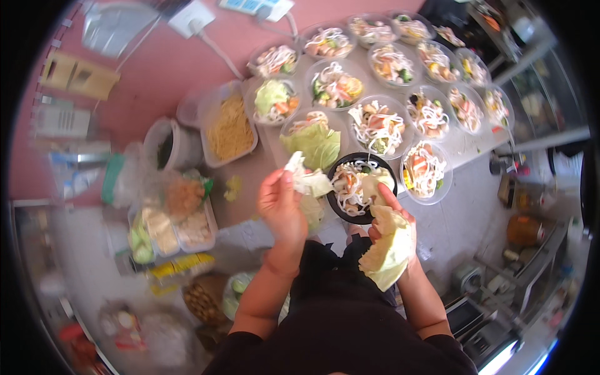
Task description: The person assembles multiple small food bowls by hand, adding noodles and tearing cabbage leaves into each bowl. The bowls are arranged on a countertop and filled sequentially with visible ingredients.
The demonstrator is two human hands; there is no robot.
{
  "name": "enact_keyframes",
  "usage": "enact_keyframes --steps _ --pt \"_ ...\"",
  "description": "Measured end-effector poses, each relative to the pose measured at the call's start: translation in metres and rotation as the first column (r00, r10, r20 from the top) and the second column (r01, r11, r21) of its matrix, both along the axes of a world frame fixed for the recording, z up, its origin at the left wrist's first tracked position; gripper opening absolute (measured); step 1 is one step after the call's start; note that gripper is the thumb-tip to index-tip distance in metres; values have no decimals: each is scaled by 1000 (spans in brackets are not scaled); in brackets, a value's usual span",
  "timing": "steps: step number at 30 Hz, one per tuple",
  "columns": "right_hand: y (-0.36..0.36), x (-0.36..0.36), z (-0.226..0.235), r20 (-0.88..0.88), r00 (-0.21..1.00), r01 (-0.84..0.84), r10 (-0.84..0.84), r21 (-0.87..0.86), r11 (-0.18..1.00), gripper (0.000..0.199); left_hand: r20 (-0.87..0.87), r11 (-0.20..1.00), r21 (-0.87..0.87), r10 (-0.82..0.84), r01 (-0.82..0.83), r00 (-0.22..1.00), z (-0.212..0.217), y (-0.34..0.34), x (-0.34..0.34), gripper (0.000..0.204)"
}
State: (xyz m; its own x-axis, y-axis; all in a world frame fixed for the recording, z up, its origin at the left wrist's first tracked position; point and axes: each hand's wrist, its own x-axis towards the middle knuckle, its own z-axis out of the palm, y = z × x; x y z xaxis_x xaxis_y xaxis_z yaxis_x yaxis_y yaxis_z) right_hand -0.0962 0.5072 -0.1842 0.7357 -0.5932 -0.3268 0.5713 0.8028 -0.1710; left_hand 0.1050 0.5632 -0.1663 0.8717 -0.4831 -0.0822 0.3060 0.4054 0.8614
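Pale-green cabbage (389, 253) sat in the right hand (405, 232), fingers part-curled around it; the left hand (282, 206), thumb and fingertips nearly closed, pinched a torn piece (311, 181). Between them: black bowl of noodles (357, 220). Filled clear bowls (336, 84) crowded the worktop (465, 147) beyond; tub of yellow shreds (255, 140) stood leftward.

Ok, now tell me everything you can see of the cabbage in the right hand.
The cabbage is a pale yellow-green, leafy chunk, curved like a shell, with a ragged, torn-looking edge and a slightly uneven surface. It looks raw. The right hand holds it up at a tilt, with fingers showing at its upper left. In the picture it sits just below the black bowl; contact between them is unclear.
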Motion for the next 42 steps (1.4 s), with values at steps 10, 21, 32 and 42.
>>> enact_keyframes --steps 10,21,32,42 --pt "-18 -32 -6 -320 866 -323 384 228 918 48 361 614 595 372 -518 855 -48 236 -123 8" --pt "67 -34 18 -304 662 -678 685 146 720 47 24 152 988 75 -35 997 -131 425 -422 70" --pt "108 -76 25 -299 914 -400 275 -537 743 57 -62 931 197 324 -307 944 -11 182 -273 39" --pt "-40 -59 29 -338 940 -188 -45 -625 757 53 207 928 120 324 -353 923 15 35 -233 32"
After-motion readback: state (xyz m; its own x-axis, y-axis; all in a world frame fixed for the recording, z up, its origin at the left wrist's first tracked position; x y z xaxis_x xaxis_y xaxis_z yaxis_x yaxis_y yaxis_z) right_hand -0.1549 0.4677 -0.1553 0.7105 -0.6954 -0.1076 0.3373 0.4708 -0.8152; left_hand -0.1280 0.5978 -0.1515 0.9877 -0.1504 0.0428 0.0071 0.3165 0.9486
